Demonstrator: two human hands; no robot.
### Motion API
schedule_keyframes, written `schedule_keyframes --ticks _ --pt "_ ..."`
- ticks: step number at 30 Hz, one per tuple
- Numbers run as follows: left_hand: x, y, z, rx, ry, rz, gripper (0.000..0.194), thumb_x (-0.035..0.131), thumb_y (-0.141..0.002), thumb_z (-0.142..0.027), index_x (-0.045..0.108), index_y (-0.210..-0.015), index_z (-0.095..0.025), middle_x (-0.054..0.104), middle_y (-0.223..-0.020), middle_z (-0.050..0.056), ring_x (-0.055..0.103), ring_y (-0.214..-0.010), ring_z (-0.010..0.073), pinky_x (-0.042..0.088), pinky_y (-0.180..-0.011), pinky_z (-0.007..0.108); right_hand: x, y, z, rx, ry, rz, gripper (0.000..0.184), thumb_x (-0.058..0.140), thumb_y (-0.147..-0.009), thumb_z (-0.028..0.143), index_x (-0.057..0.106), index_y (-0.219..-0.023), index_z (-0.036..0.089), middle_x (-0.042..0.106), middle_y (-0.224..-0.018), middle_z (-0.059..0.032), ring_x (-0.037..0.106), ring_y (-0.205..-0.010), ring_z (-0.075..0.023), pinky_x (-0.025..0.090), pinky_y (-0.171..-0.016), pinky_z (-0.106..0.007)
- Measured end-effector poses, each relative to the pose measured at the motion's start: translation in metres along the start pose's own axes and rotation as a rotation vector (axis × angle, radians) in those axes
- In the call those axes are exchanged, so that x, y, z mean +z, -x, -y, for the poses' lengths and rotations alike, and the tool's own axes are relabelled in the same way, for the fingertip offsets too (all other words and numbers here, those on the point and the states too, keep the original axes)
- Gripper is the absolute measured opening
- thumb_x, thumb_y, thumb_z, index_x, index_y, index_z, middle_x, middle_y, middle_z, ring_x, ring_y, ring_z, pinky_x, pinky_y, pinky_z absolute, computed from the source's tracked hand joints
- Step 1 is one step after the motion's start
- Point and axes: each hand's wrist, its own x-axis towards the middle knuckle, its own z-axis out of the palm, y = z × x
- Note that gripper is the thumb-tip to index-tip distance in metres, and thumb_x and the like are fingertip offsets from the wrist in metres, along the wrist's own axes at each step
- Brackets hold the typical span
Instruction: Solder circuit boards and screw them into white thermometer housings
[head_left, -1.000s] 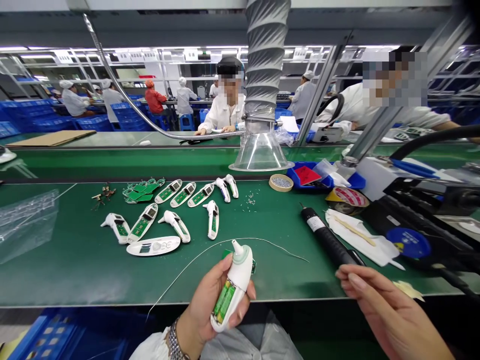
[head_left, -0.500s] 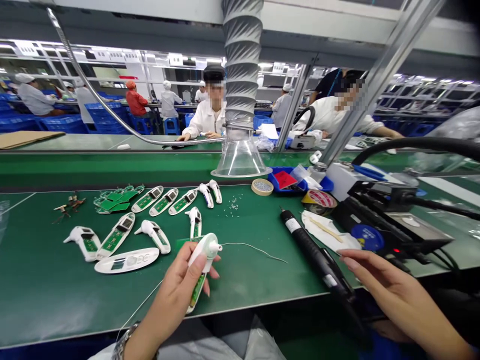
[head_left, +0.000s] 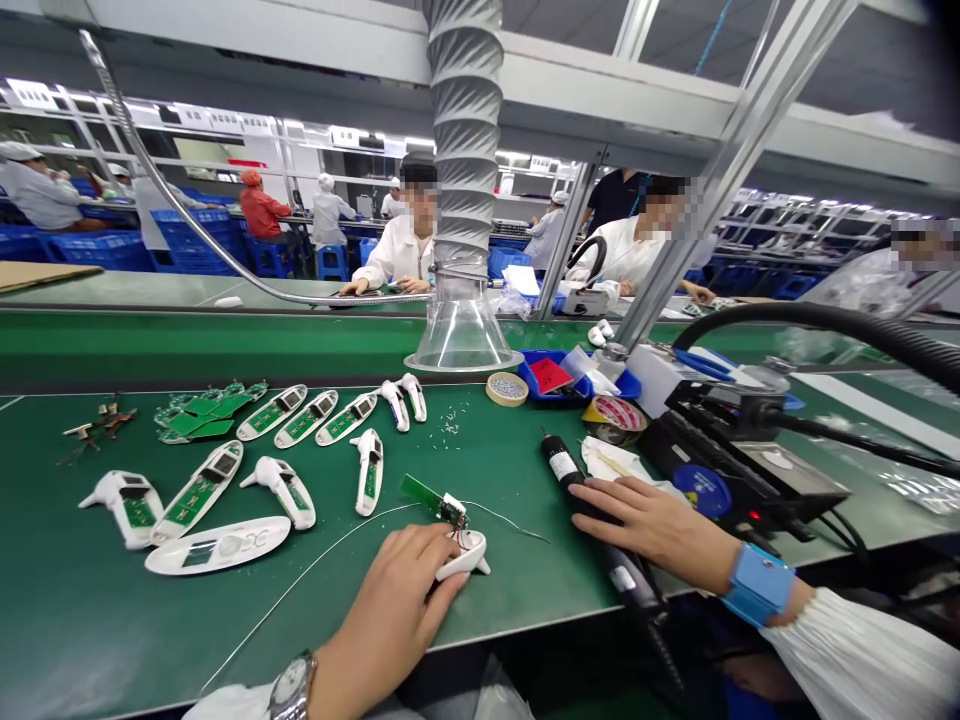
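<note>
Green bench mat [head_left: 67,620], blue crates [head_left: 187,258] behind it.

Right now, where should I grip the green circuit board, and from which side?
Grip the green circuit board by the long edges of its free end, from the far side: the other end is wired to the white housing under the left hand.

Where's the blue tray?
In the head view, the blue tray sits at the far edge of the green mat, right of a tape roll and the clear funnel hood.
</note>
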Motion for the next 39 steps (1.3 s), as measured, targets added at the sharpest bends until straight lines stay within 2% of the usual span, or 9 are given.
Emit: schedule_keyframes --ticks 3,6,8,11,13,19,27,33,39 --pt "0.001 0.0 -0.001 -0.052 0.017 0.002 0.017 0.04 -0.092 -0.027 0.052 -0.103 -0.021 0.057 -0.115 0.006 0.051 -0.104 0.023 0.044 -0.088 0.044 -0.002 -0.002 0.007 0.125 -0.135 -0.137 0.045 0.031 -0.085 0.0 0.055 -0.116 0.021 0.052 -0.126 -0.0115 0.052 -0.111 -0.0254 0.051 -0.081 -0.042" --pt "0.001 -0.002 -0.004 -0.087 0.048 0.023 0.02 0.039 -0.092 -0.029 0.054 -0.104 -0.022 0.058 -0.114 0.006 0.051 -0.103 0.0234 0.044 -0.088 0.045 -0.016 -0.014 0.025 0.442 -0.386 -0.45 0.033 0.052 -0.084 0.014 0.055 -0.115 0.024 0.055 -0.12 -0.0099 0.054 -0.107 -0.0246 0.048 -0.086 -0.04" --pt "-0.001 -0.003 -0.006 -0.103 0.062 0.042 0.021 0.042 -0.091 -0.029 0.054 -0.106 -0.023 0.058 -0.115 0.006 0.052 -0.104 0.0239 0.045 -0.088 0.045 -0.029 -0.033 0.034 0.666 -0.64 -0.811 0.04 0.068 -0.075 0.02 0.055 -0.112 0.026 0.058 -0.115 -0.0072 0.056 -0.104 -0.0236 0.045 -0.09 -0.04" --pt "-0.005 -0.003 -0.009 -0.119 0.068 0.052 0.023 0.044 -0.089 -0.028 0.054 -0.109 -0.023 0.057 -0.118 0.005 0.052 -0.106 0.0242 0.045 -0.09 0.045 -0.044 -0.074 0.037 0.871 -1.193 -1.542 0.044 0.069 -0.073 0.035 0.051 -0.113 0.026 0.065 -0.094 -0.0013 0.059 -0.094 -0.0185 0.044 -0.092 -0.038" --pt "-0.007 0.0 -0.008 -0.12 0.078 0.035 0.023 0.044 -0.089 -0.028 0.054 -0.109 -0.024 0.058 -0.117 0.005 0.052 -0.107 0.0232 0.046 -0.091 0.044 -0.046 -0.104 0.032 0.922 -1.408 -1.771 0.034 0.069 -0.073 0.036 0.053 -0.101 0.025 0.062 -0.074 0.0047 0.06 -0.078 -0.0141 0.048 -0.084 -0.033" --pt "-0.014 0.015 0.006 -0.102 0.065 -0.192 0.017 0.045 -0.089 -0.029 0.057 -0.098 -0.024 0.061 -0.111 0.007 0.055 -0.107 0.0235 0.052 -0.086 0.039 -0.024 -0.165 0.024 0.9 -1.435 -1.69 0.025 0.069 -0.069 0.028 0.051 -0.084 0.021 0.059 -0.058 0.006 0.056 -0.059 -0.0137 0.048 -0.069 -0.031" --pt "-0.024 0.022 0.02 -0.165 0.11 -0.328 0.013 0.046 -0.089 -0.029 0.058 -0.091 -0.026 0.061 -0.108 0.006 0.055 -0.106 0.0232 0.052 -0.083 0.04 -0.001 -0.18 0.022 0.939 -1.48 -1.576 0.027 0.07 -0.069 0.026 0.051 -0.085 0.02 0.059 -0.06 0.0053 0.056 -0.06 -0.0142 0.046 -0.068 -0.031" --pt "-0.033 0.007 0.02 -0.2 0.119 -0.379 0.016 0.046 -0.089 -0.032 0.059 -0.094 -0.025 0.06 -0.107 0.005 0.055 -0.104 0.0224 0.05 -0.085 0.04 -0.037 -0.164 0.038 0.893 -1.556 -1.55 0.022 0.064 -0.072 0.031 0.049 -0.085 0.024 0.052 -0.062 0.006 0.051 -0.063 -0.0143 0.046 -0.074 -0.033" --pt "-0.032 -0.011 0.011 -0.099 0.034 -0.412 0.02 0.053 -0.086 -0.03 0.06 -0.104 -0.022 0.059 -0.106 0.008 0.054 -0.101 0.0227 0.048 -0.085 0.041 -0.085 -0.14 0.072 0.958 -1.526 -1.413 0.012 0.047 -0.082 0.039 0.046 -0.082 0.027 0.031 -0.062 0.0027 0.042 -0.058 -0.0185 0.045 -0.064 -0.038"
